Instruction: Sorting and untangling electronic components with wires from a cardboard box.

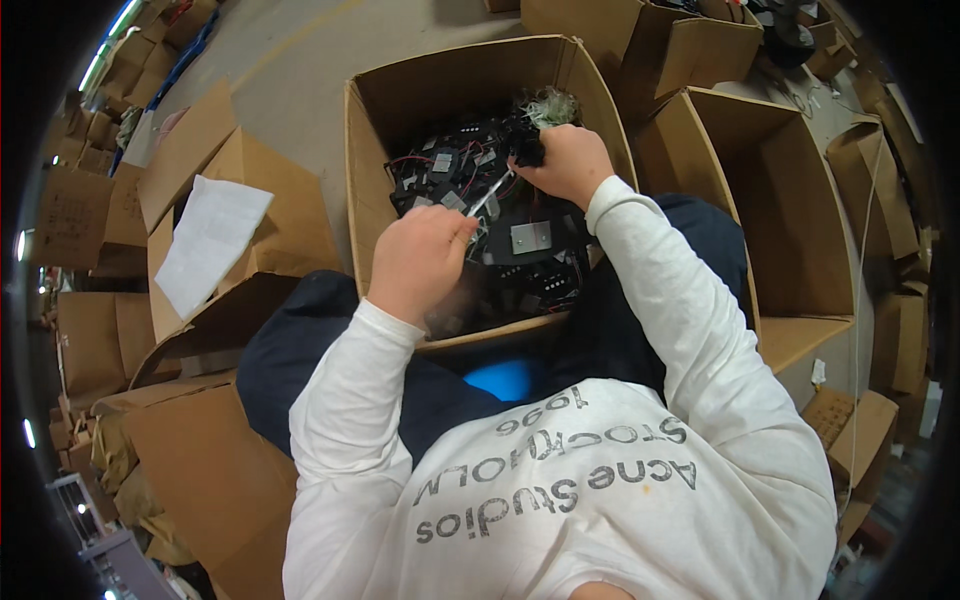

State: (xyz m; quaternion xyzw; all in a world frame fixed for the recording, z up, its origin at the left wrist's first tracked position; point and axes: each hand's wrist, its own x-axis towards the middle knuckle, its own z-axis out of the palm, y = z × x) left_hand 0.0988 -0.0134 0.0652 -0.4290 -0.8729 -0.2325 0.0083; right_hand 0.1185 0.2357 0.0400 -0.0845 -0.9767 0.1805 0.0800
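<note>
Silvery thin strip [490, 194], upper centre of frame, was held in closed left hand [418, 255]; right hand [570, 165] pinched black bunched piece [526, 143], probably to steady it.

The grey concrete floor [290, 105] carries a faded yellow line [300, 42] running slantwise toward its far edge. Along the floor's left edge stretches a blue strip [187, 62], near stacked cartons [72, 215] and beneath a bright strip light [103, 55]. Nearer, an open cardboard box [290, 215] has a white sheet [212, 240] draped over its left edge. Toward the floor's near left corner spreads a large brown cardboard flap [215, 485]. On the right side stands a deep open box [780, 185], brown inner walls showing. Beyond it, a thin white cord [868, 230] hangs past further cartons [905, 340], and a small white scrap [818, 372] lies near them.
</note>
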